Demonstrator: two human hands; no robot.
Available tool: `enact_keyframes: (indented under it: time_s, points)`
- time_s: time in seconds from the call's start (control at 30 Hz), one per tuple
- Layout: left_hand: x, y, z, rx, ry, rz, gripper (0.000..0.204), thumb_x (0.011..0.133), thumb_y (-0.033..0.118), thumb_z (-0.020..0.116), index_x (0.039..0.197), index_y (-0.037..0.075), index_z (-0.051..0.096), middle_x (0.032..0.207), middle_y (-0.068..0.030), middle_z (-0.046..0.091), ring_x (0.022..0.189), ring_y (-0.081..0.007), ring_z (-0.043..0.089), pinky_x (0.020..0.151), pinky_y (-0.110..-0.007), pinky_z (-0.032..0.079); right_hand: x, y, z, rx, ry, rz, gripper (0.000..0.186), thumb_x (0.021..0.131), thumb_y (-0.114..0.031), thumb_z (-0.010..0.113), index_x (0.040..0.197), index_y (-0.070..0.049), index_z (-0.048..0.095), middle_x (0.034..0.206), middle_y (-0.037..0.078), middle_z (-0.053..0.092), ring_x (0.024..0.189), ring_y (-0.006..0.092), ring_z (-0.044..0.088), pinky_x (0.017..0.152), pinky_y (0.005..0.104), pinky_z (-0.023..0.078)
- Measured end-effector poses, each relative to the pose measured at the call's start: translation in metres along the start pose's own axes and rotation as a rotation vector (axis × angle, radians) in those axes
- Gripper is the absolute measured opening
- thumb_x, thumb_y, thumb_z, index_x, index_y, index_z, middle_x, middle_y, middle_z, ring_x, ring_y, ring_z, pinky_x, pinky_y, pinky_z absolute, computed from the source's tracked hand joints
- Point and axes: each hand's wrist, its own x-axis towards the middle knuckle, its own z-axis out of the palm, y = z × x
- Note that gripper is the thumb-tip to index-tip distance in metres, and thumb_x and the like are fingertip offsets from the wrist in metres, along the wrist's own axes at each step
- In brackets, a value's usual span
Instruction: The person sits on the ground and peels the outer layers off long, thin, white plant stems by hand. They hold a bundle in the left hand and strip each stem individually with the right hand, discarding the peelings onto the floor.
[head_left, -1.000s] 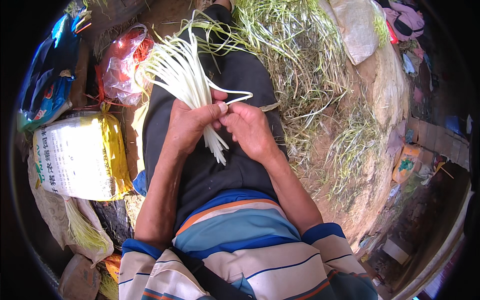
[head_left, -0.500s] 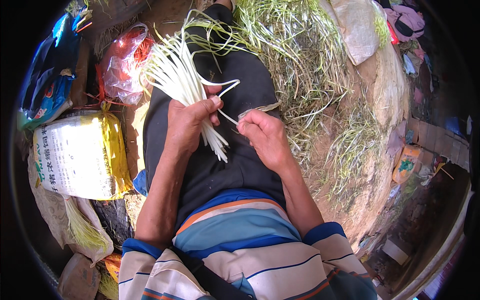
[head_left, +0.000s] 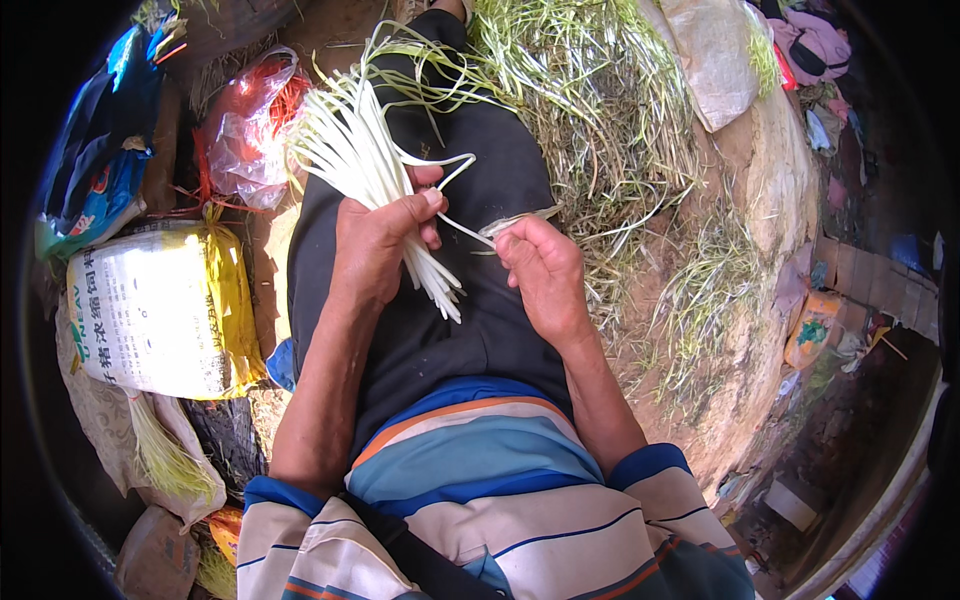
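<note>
My left hand is closed round a bundle of blanched chives, held over my dark-trousered lap. The white stalks fan out to the upper left, and their cut-looking ends stick out below the fist. One bent stalk leaves the bundle and runs across to my right hand. There the fingers are pinched together on a thin, dry, pale leaf sheath near that stalk's end. Whether the sheath is still joined to the stalk, I cannot tell. Greenish-yellow tips trail over my knee.
A large heap of loose stalks and leaves lies at the right, with scattered trimmings nearer me. To the left are a clear bag of red string and a white and yellow sack. A pale sheet lies at the far right.
My right hand has moved slightly right, away from the bundle, with the dry sheath in its pinch. The left hand keeps its grip almost in place.
</note>
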Motion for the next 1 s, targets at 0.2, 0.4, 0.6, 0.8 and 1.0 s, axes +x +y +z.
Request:
enact_keyframes:
  time_s: [0.2, 0.4, 0.6, 0.8, 1.0]
  points:
    - [0.000, 0.005, 0.000, -0.004, -0.029, -0.042, 0.038, 0.089, 0.006, 0.078, 0.124, -0.005, 0.067, 0.089, -0.0084, 0.069, 0.063, -0.0112, 0.062, 0.061, -0.027, 0.055, -0.001, -0.006, 0.000, 0.056, -0.097, 0.076, 0.017, 0.105, -0.015, 0.065, 0.095, -0.002, 0.066, 0.072, -0.003, 0.055, 0.064, 0.0042, 0.048, 0.057, 0.0245, 0.043]
    - [-0.001, 0.008, -0.001, -0.004, -0.038, -0.082, 0.040, 0.088, 0.007, 0.078, 0.125, -0.005, 0.066, 0.089, -0.0085, 0.069, 0.062, -0.0107, 0.062, 0.060, -0.027, 0.055, -0.005, -0.012, -0.002, 0.042, -0.169, 0.046, 0.011, 0.099, -0.009, 0.071, 0.097, 0.000, 0.067, 0.082, 0.000, 0.060, 0.074, 0.0061, 0.052, 0.065, 0.0253, 0.045]
    - [0.000, 0.009, -0.004, -0.034, -0.073, -0.123, 0.040, 0.088, 0.005, 0.077, 0.125, -0.006, 0.066, 0.089, -0.0102, 0.070, 0.060, -0.0116, 0.062, 0.059, -0.027, 0.055, -0.002, -0.003, 0.001, 0.046, -0.106, 0.035, 0.008, 0.098, -0.006, 0.072, 0.097, 0.001, 0.068, 0.081, 0.000, 0.061, 0.074, 0.0058, 0.054, 0.064, 0.0246, 0.045]
    - [0.000, 0.006, -0.004, -0.055, -0.062, -0.106, 0.040, 0.088, 0.006, 0.078, 0.124, -0.005, 0.065, 0.090, -0.0101, 0.069, 0.060, -0.0111, 0.061, 0.060, -0.028, 0.055, -0.002, -0.001, 0.006, 0.082, -0.055, 0.042, 0.011, 0.102, -0.014, 0.070, 0.102, -0.003, 0.071, 0.085, -0.003, 0.063, 0.073, 0.0023, 0.053, 0.064, 0.0201, 0.046]
    - [0.000, 0.000, -0.001, -0.102, -0.003, -0.055, 0.033, 0.086, 0.000, 0.075, 0.117, -0.007, 0.066, 0.088, -0.0146, 0.073, 0.058, -0.0144, 0.063, 0.057, -0.028, 0.054, 0.001, 0.000, 0.008, 0.122, 0.070, 0.002, 0.014, 0.105, -0.014, 0.065, 0.097, -0.003, 0.069, 0.081, -0.003, 0.061, 0.069, 0.0033, 0.053, 0.060, 0.0221, 0.047]
